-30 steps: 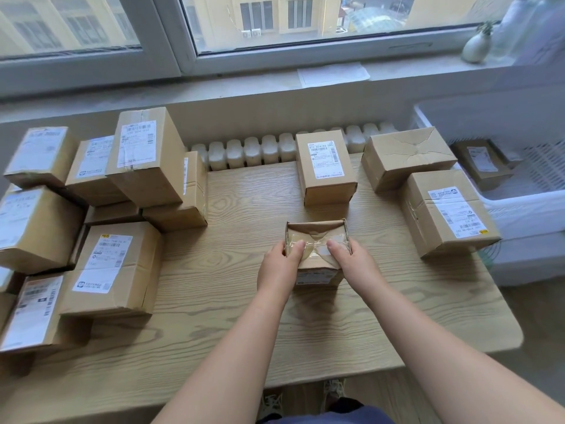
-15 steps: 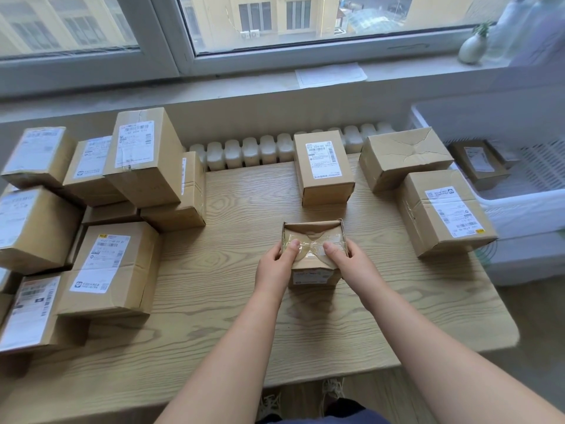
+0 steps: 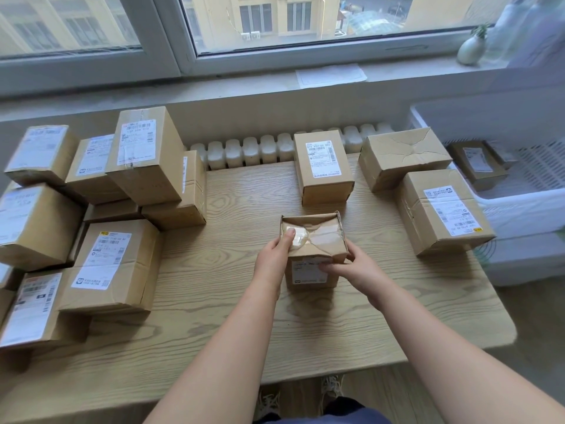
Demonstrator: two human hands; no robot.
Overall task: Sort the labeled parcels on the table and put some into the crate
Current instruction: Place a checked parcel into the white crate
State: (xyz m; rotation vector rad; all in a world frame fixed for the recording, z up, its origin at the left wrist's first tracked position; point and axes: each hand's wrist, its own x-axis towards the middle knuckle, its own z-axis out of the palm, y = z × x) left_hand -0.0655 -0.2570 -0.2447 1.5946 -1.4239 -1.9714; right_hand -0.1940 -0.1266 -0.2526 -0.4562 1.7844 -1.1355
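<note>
The small taped parcel [image 3: 312, 240] sits mid-bench [image 3: 229, 301], clamped between the left hand [image 3: 273, 258] at its left edge and the right hand [image 3: 354, 267] at its near right corner, with the white crate [image 3: 519, 206] off right, nearer the right hand.

Small parcel [image 3: 316, 237] at table [image 3: 229, 301] centre, stacked parcels [image 3: 116, 264] left, three parcels [image 3: 400, 157] behind and right, crate [image 3: 532, 206] off the right edge

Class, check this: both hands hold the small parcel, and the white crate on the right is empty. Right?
No: the head view shows a labeled parcel in the crate. The left hand and right hand do hold the small parcel.
</note>
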